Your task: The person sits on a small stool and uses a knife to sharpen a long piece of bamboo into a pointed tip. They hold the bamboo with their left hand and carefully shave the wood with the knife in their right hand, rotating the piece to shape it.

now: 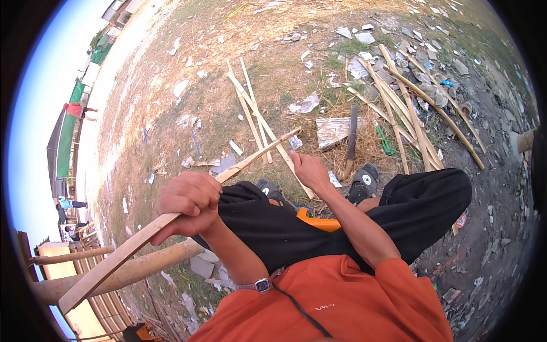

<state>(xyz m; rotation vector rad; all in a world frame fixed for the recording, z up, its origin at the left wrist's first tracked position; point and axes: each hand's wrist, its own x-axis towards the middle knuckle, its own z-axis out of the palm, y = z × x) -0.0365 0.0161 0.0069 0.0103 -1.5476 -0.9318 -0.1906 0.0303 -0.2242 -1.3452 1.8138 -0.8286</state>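
Observation:
My left hand [191, 202] is wrapped round a long, flat bamboo strip [122, 253]. The strip slants from the lower left up across my lap, and its thin far end rises past my right hand. My right hand [310, 172] is closed just below that far end, apart from the strip, thumb side up; whatever its curled fingers hold is hidden. On the ground beyond my feet lies a machete [352, 132] with a dark blade, its handle toward me, beside a whitish ridged slab [332, 132].
Several split bamboo strips [250, 102] lie ahead, with more bamboo pieces [407, 108] at the right. An orange seat edge [319, 221] shows between my legs. A thick bamboo pole [142, 263] runs at the left. Litter covers the ground; people [73, 203] are far left.

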